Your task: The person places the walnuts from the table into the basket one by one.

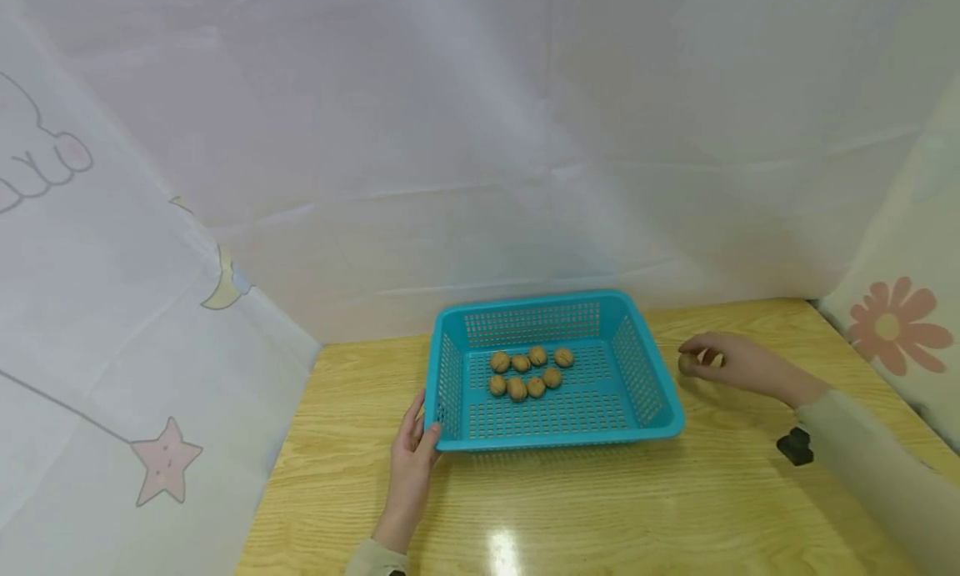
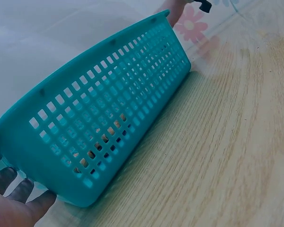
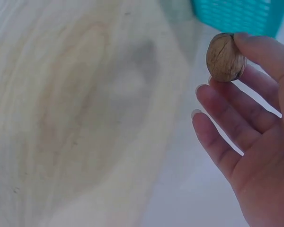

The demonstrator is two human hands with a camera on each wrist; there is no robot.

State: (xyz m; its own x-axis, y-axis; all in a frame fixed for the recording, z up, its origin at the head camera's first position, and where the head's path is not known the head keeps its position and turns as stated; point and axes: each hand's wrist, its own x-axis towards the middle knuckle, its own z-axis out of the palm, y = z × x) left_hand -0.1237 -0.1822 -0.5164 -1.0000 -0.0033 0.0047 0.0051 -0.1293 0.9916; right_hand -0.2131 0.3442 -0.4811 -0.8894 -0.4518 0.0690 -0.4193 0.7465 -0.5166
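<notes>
A turquoise plastic basket (image 1: 555,438) with grid-holed walls sits on the wooden table. Several walnuts (image 1: 517,389) lie inside it in two loose rows, left of its middle. My left hand (image 1: 411,463) grips the basket's front left corner, thumb over the rim; in the left wrist view, the fingers (image 2: 40,204) are against the outer wall. Just right of the basket, my right hand (image 1: 738,366) pinches one walnut (image 3: 226,57) between thumb and fingers. The right wrist view shows its lower fingers spread away from the nut.
The wooden table (image 1: 585,518) reaches back to a pale cloth backdrop (image 1: 480,159). Side cloths carry printed figures, with a pink star (image 1: 167,462) on the left and a red flower (image 1: 892,326) on the right. A small black device (image 1: 795,447) shows by the right sleeve.
</notes>
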